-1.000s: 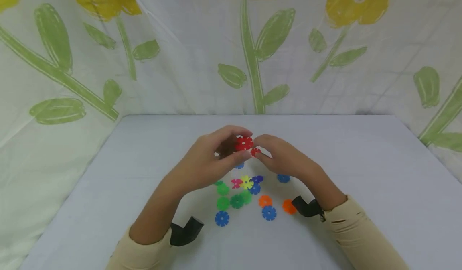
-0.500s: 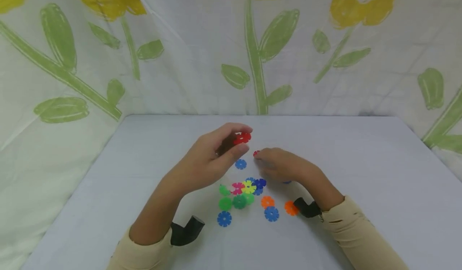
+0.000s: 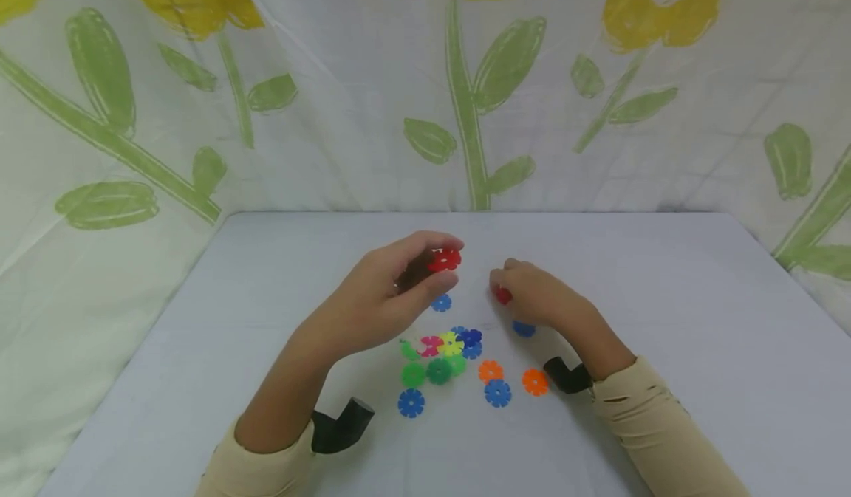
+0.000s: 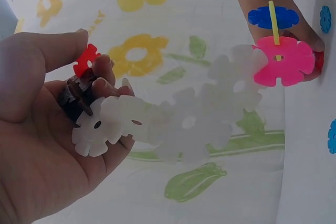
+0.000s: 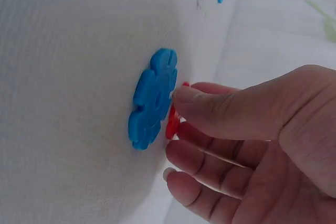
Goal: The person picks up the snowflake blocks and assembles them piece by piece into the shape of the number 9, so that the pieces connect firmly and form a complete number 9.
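My left hand (image 3: 375,301) is raised above the table and holds a chain of interlocking snowflake discs. A red disc (image 3: 445,260) of it shows between the thumb and fingers. In the left wrist view, white discs (image 4: 90,127) run out from the palm, with a pink disc (image 4: 286,64), a yellow disc (image 4: 274,19) seen edge-on and a dark blue disc (image 4: 273,18) at the far end. My right hand (image 3: 541,290) pinches another red disc (image 5: 173,119) low over the table, just beside a blue disc (image 5: 155,98). Part of the chain is hidden by the left hand.
Loose discs lie on the white table (image 3: 233,379): green discs (image 3: 413,374), orange discs (image 3: 535,382) and blue discs (image 3: 411,402). Behind the table hangs a flower-printed cloth (image 3: 319,113). Black mounts (image 3: 346,427) stick out from both wrists.
The right hand has come away from the left hand and moved down and to the right with its red disc. The left hand stays nearly in place; its red disc has tilted slightly.
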Motion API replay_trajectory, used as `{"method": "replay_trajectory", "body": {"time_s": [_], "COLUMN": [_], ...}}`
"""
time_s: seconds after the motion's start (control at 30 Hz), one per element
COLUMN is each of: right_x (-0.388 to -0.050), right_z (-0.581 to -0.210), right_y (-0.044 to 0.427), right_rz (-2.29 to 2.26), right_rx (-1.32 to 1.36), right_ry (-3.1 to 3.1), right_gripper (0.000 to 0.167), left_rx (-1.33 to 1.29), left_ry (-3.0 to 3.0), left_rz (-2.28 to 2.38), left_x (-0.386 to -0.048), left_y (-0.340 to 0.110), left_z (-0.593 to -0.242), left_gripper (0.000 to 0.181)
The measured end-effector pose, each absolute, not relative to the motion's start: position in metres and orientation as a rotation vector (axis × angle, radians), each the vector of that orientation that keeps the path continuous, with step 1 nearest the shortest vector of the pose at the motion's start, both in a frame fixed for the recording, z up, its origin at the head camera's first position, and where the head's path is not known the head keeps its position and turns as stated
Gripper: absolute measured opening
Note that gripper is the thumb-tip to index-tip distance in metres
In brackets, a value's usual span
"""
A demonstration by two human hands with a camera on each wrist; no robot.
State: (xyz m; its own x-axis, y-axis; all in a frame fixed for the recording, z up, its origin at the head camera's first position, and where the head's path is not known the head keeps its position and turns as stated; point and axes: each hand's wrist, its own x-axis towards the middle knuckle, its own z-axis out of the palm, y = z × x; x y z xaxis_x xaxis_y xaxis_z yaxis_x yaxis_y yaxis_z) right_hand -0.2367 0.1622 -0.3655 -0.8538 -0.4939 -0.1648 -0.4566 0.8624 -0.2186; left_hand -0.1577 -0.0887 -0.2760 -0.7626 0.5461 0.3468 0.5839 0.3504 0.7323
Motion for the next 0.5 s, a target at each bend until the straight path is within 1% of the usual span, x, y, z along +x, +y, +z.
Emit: {"method": "replay_trajectory", "body": {"time_s": [0.17, 0.37, 0.5], "right_x": [-0.237, -0.235, -0.226], "right_z": [-0.361, -0.351, -0.333], "right_y": [0.168, 0.171, 0.171], "right_rz": [-0.344, -0.377, -0.610], "right_rx": [-0.651, -0.628, -0.685], "right_ry": [2.741, 2.692, 2.736], "right_gripper": [0.014, 0.013, 0.013], "left_rx": [-1.079, -1.051, -1.042], "left_ry": [-2.526, -2.520, -2.517], "left_rz": [-1.390, -1.379, -1.360], "left_x": [-0.158, -0.156, -0.156], "left_y": [-0.089, -0.090, -0.090], "left_z": [-0.276, -0.275, -0.275], "left_gripper": [0.039, 0.041, 0.041]}}
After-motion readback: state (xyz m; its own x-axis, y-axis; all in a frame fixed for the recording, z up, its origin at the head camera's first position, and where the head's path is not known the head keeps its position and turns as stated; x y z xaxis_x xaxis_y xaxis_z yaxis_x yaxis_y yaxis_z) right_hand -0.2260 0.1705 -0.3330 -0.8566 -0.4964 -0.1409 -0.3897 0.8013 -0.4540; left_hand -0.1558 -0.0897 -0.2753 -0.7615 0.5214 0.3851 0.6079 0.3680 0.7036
